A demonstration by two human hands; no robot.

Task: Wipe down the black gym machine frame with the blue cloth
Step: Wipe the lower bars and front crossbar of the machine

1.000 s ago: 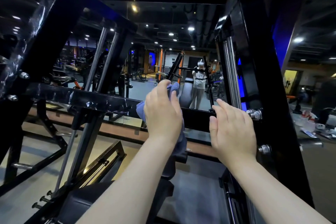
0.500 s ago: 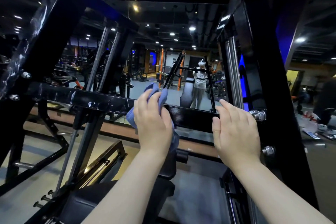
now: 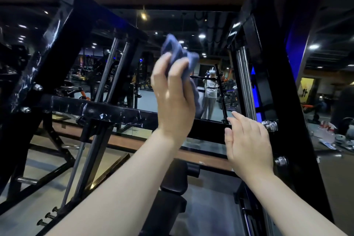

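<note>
Blue cloth sat bunched in the left hand, fingers curled round it, held up above the crossbar of the black frame; the right hand rested straight-fingered on that bar beside the right upright; seemingly mid-wipe, between strokes; next, the cloth needed pressing onto an unwiped stretch.

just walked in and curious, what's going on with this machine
A person is cleaning a black steel gym machine frame. Their left hand grips a crumpled blue cloth, held up in the air above the frame's horizontal crossbar and not touching it. The right hand is open, its fingers resting on the crossbar's right end beside the shiny metal bolts.
</note>
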